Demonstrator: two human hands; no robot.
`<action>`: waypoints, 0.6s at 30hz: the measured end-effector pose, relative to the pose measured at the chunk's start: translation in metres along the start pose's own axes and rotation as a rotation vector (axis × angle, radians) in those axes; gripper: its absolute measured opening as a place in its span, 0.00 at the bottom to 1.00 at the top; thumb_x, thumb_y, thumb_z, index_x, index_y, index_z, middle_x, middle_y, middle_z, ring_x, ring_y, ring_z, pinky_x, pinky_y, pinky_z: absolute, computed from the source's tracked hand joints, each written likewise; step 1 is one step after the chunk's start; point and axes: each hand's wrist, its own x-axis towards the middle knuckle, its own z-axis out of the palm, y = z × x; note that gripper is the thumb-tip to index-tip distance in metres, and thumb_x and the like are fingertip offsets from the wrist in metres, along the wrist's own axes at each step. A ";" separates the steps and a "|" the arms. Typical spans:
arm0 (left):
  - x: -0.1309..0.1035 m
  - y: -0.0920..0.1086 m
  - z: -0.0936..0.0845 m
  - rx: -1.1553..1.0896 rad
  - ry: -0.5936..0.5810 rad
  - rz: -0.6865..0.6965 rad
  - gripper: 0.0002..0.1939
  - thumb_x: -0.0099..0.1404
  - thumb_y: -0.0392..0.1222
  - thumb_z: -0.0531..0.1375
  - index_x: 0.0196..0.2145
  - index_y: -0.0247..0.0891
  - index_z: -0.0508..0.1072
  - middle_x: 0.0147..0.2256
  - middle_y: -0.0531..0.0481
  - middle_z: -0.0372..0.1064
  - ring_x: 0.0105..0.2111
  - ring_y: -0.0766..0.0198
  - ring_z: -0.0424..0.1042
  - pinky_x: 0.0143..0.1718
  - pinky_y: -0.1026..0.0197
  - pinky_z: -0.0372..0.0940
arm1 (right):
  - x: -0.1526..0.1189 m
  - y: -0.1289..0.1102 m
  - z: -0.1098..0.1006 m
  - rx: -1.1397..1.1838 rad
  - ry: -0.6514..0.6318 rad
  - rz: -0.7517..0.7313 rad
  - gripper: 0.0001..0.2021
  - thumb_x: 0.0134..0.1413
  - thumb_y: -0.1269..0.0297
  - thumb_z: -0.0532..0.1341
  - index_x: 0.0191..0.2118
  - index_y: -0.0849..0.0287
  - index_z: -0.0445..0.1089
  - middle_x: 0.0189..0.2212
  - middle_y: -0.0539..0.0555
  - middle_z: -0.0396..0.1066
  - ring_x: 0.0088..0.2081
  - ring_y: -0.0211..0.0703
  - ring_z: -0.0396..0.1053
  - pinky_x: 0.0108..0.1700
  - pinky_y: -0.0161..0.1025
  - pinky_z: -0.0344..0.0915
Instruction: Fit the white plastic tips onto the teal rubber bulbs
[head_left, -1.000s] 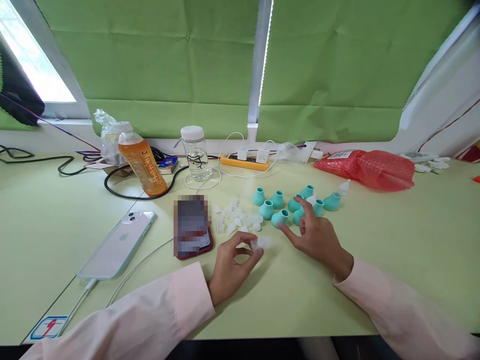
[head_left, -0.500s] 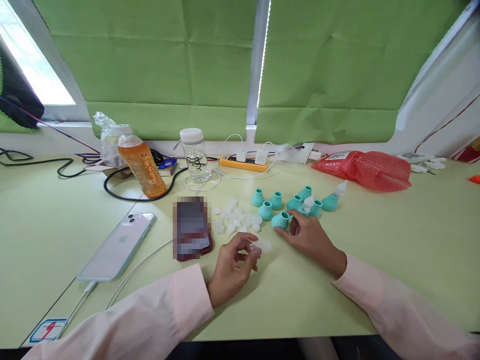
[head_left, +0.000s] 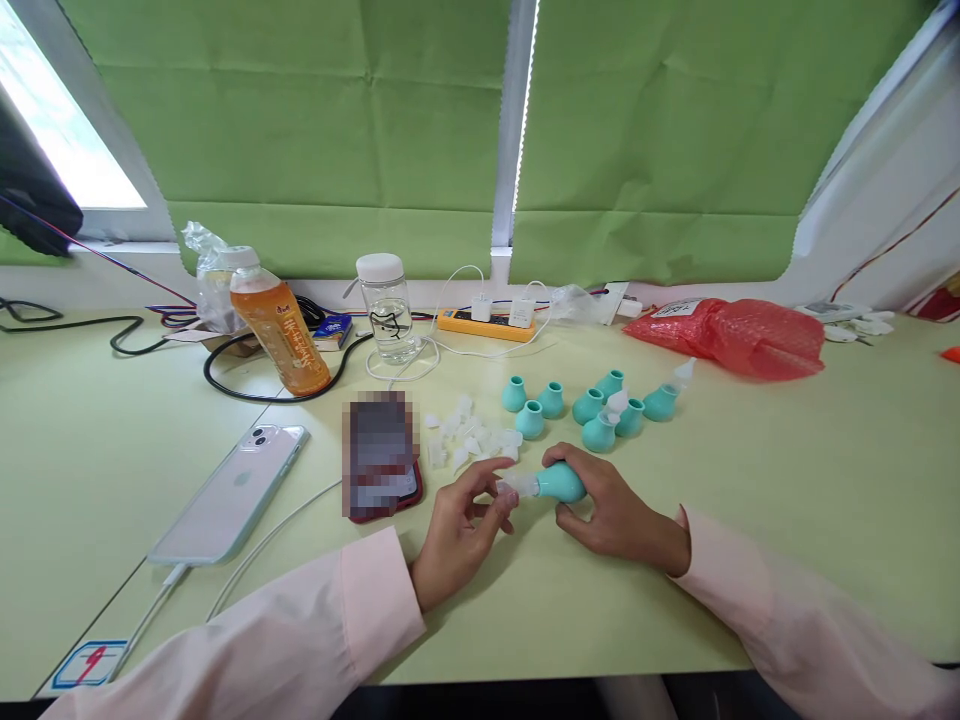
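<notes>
My left hand (head_left: 466,520) pinches a translucent nozzle tip (head_left: 523,484) between thumb and fingers. My right hand (head_left: 611,505) is closed round a turquoise rubber bulb (head_left: 562,482), its neck turned left and meeting the wide end of the tip. Whether the tip sits inside the neck, I cannot tell. Beyond my hands stand several more turquoise bulbs (head_left: 530,420) with open necks. Two of them, a near bulb (head_left: 598,433) and a bulb at the right (head_left: 660,402), carry clear tips. Loose translucent tips (head_left: 472,430) lie in a pile past my left hand.
Left of the pile lie a dark phone (head_left: 382,460) and a pale phone (head_left: 232,490) on a cable. Along the back stand an orange drink bottle (head_left: 289,340), a clear water bottle (head_left: 390,315), a yellow power strip (head_left: 480,326) and a red bubble-wrap bag (head_left: 735,335).
My right hand has picked up the turquoise bulb from the group, brought it nearer and turned its neck left against the tip. My left hand stays almost in place.
</notes>
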 end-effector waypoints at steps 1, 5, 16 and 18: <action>0.000 0.000 0.000 -0.016 0.010 -0.018 0.19 0.55 0.42 0.56 0.45 0.36 0.63 0.27 0.52 0.61 0.22 0.71 0.64 0.24 0.66 0.65 | 0.000 0.000 -0.001 -0.010 0.002 -0.001 0.17 0.36 0.75 0.52 0.39 0.59 0.55 0.31 0.52 0.61 0.30 0.39 0.60 0.31 0.36 0.59; 0.002 -0.002 0.001 -0.060 0.008 -0.088 0.16 0.50 0.42 0.61 0.37 0.33 0.68 0.27 0.50 0.64 0.22 0.70 0.64 0.25 0.66 0.64 | 0.000 0.002 0.000 -0.054 0.032 -0.073 0.17 0.38 0.73 0.54 0.39 0.60 0.54 0.30 0.52 0.61 0.30 0.39 0.60 0.30 0.36 0.58; 0.003 0.004 -0.001 0.103 -0.087 -0.125 0.13 0.50 0.44 0.60 0.31 0.30 0.71 0.22 0.51 0.63 0.21 0.70 0.59 0.21 0.68 0.56 | -0.004 0.019 0.011 -0.277 0.082 -0.277 0.09 0.43 0.77 0.49 0.33 0.61 0.60 0.23 0.52 0.61 0.24 0.37 0.60 0.23 0.33 0.54; 0.003 0.004 -0.002 0.169 -0.120 -0.064 0.12 0.52 0.43 0.58 0.30 0.31 0.71 0.22 0.52 0.62 0.22 0.70 0.59 0.23 0.67 0.56 | -0.004 0.018 0.011 -0.278 0.080 -0.284 0.09 0.43 0.76 0.49 0.33 0.61 0.60 0.23 0.51 0.61 0.23 0.37 0.59 0.23 0.33 0.53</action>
